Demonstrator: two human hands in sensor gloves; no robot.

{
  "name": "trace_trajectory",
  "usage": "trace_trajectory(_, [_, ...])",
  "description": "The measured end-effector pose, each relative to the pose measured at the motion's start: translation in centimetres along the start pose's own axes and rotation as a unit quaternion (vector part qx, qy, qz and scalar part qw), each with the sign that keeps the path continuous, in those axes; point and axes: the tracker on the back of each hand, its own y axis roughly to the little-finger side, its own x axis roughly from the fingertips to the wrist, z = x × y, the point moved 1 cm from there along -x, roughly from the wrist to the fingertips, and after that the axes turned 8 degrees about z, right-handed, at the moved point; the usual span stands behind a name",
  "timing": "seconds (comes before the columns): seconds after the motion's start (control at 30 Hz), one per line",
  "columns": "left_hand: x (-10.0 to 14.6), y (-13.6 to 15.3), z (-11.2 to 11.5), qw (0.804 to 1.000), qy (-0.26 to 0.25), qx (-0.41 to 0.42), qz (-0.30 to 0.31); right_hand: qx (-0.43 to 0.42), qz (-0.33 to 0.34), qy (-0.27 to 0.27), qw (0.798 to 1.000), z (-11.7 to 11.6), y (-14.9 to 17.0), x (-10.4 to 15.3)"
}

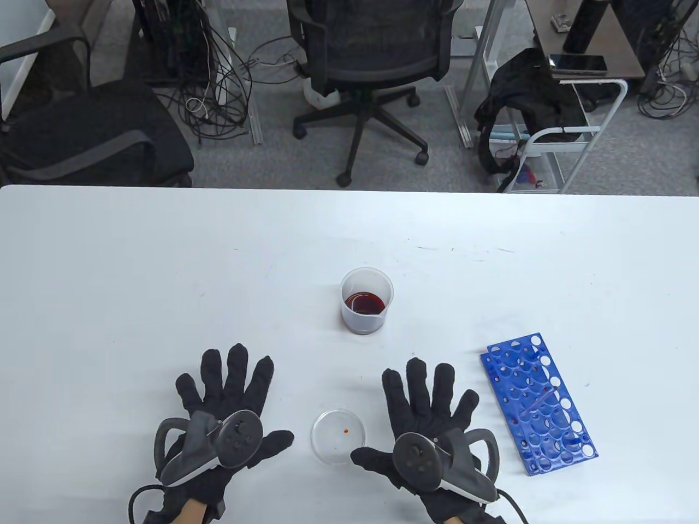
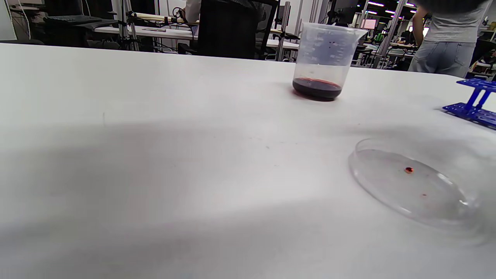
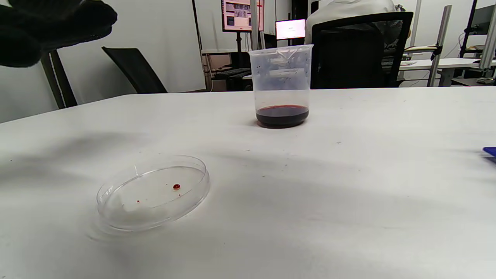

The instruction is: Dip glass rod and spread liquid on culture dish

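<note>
Hands: 2, both flat on the surface (image 1: 164, 273) with fingers spread, holding nothing; left hand (image 1: 226, 401) to the left of the dish, right hand (image 1: 423, 406) to its right.
Dish: 1 clear round dish (image 1: 338, 437) between the 2 hands, near the front edge; 1 red drop (image 1: 345, 431) near its middle, and the wrist views show at least 1 smaller red speck (image 3: 138, 201) beside it.
Beaker: 1 clear plastic beaker (image 1: 367, 300), upright, behind the dish toward the middle of the surface, with a shallow layer of dark red liquid (image 1: 365, 303).
Rack: 1 blue rack (image 1: 538, 404) with many round holes, just beside the right hand.
Rod: 1 thin clear rod (image 1: 538, 403) lying slantwise on top of the rack, apart from both hands.
</note>
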Motion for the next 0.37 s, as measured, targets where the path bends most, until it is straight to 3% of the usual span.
trace_trajectory(0.37, [-0.1,0.0,0.2,1.0,0.011,0.005,0.0,0.025,0.004,-0.006,1.0,-1.7,-0.5,-0.9])
